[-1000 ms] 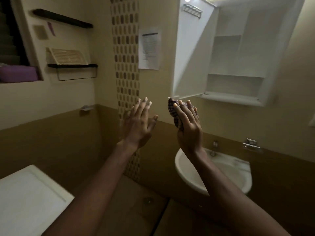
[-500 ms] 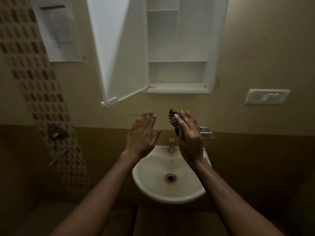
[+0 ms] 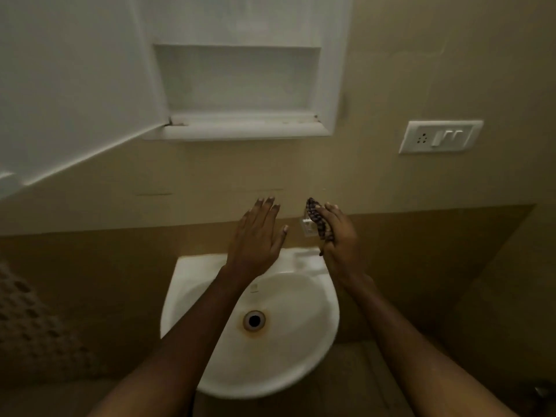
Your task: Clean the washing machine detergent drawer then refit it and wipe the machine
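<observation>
The right hand (image 3: 338, 236) holds a bunched checked cloth (image 3: 319, 224) above the sink (image 3: 301, 371); the left hand (image 3: 255, 236) hovers flat, empty. The cloth looks soft, light, easily gripped anywhere. No drawer visible.

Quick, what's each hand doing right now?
Left hand: open, fingers spread, holding nothing.
Right hand: closed on a dark checked cloth.

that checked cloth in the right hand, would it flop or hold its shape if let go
Likely floppy: the checked cloth is bunched into folds inside the right hand, which suggests soft fabric. Probably light, since curled fingers alone hold it above the sink. Wet or dry cannot be told in this dim view.
</observation>
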